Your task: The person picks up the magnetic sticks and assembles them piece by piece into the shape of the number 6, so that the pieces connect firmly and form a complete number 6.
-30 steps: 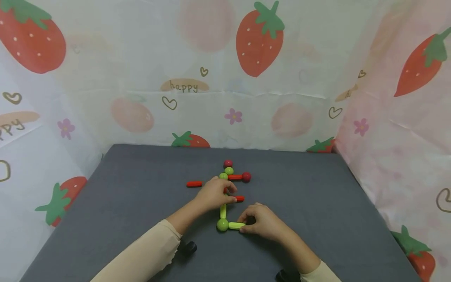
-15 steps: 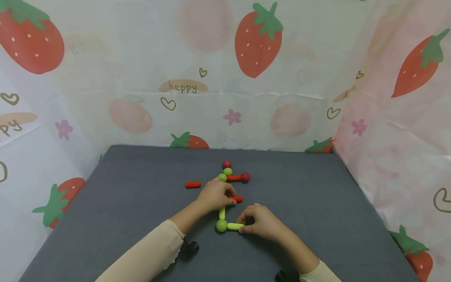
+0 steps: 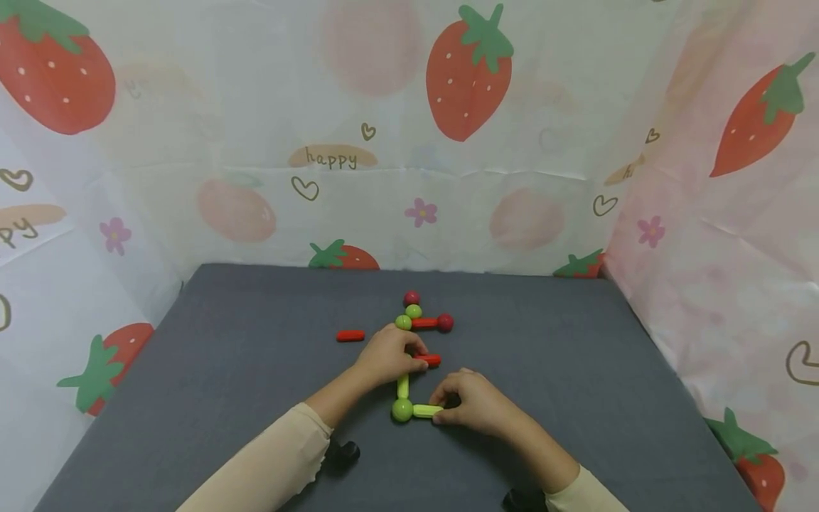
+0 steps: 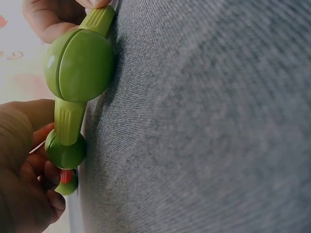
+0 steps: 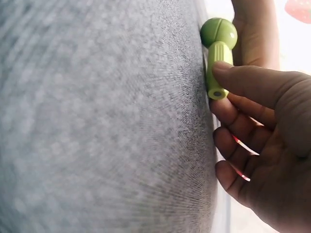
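Note:
Magnetic rods and balls form a figure lying on the grey cloth in the head view. My left hand pinches a red magnetic rod beside a green ball; its fingers hide that joint in the head view. From there a yellow-green rod runs to a larger-looking green ball at the near end. My right hand pinches the other yellow-green rod, which reaches right from this ball. In the right wrist view, the rod's free end shows a grey disc.
Beyond my left hand are two green balls, a red rod with a red ball at its end, and another red ball. A loose red rod lies left. Strawberry-print cloth surrounds the table.
The head view has shifted slightly. A red piece seen between my left fingers a second ago is now hidden. My right hand keeps its pinch on the yellow-green rod.

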{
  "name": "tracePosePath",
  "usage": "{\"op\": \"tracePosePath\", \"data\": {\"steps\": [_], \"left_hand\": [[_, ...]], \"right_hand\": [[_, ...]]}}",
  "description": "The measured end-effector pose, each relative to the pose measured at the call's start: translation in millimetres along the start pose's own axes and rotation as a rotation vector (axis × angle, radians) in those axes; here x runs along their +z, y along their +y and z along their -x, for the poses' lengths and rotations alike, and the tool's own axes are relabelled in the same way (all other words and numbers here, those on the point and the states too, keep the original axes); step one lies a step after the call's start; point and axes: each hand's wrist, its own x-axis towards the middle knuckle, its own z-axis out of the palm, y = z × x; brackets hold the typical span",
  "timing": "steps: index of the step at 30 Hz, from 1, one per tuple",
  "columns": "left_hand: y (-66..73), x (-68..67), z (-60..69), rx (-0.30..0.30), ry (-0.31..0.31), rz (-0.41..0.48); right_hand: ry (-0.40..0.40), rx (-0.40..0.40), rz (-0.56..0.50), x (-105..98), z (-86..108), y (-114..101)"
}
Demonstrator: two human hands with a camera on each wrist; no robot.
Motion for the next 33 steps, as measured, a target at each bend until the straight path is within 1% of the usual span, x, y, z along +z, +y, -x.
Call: {"op": "tracePosePath", "data": {"steps": [2,5,8,11,14,17,19,21,24,29,33], "left_hand": [[-0.3,0.4,0.7,0.002,0.000,0.012],[-0.7,0.0,1.8,0.000,0.000,0.026],[-1.4,0.3,2.4,0.000,0.001,0.039],[-2.3,0.3,2.4,0.012,0.002,0.040],[-3.5,0.3,2.0,0.027,0.003,0.032],[-5.4,0.5,1.3,0.035,0.007,0.031],[-7.3,1.2,0.8,0.042,0.008,0.040],[-9.4,2.3,0.4,0.042,0.008,0.047],[-12.2,4.3,0.6,0.049,0.002,0.060],[-12.7,3.1,1.0,0.057,-0.002,0.086],[-10.5,0.3,0.6,0.061,-0.004,0.094]], "right_hand": [[-0.006,0.001,-0.001,-0.6,0.6,0.5],[-0.036,0.007,-0.007,-5.8,-0.3,-0.3],[-0.078,0.024,-0.032,-17.7,-3.8,-1.1],[-0.084,0.036,-0.054,-34.8,-12.3,-2.3],[-0.050,0.033,-0.037,-54.8,-27.7,-4.7],[0.014,0.024,-0.013,-71.2,-50.6,-4.7],[0.062,0.021,-0.005,-77.4,-67.3,-2.7],[0.099,0.034,-0.006,-79.2,-83.3,0.6],[0.118,0.049,-0.022,-75.8,-103.1,5.9],[0.087,0.053,-0.047,-66.5,-126.9,10.6],[0.051,0.053,-0.019,-62.7,-137.4,13.6]]}}
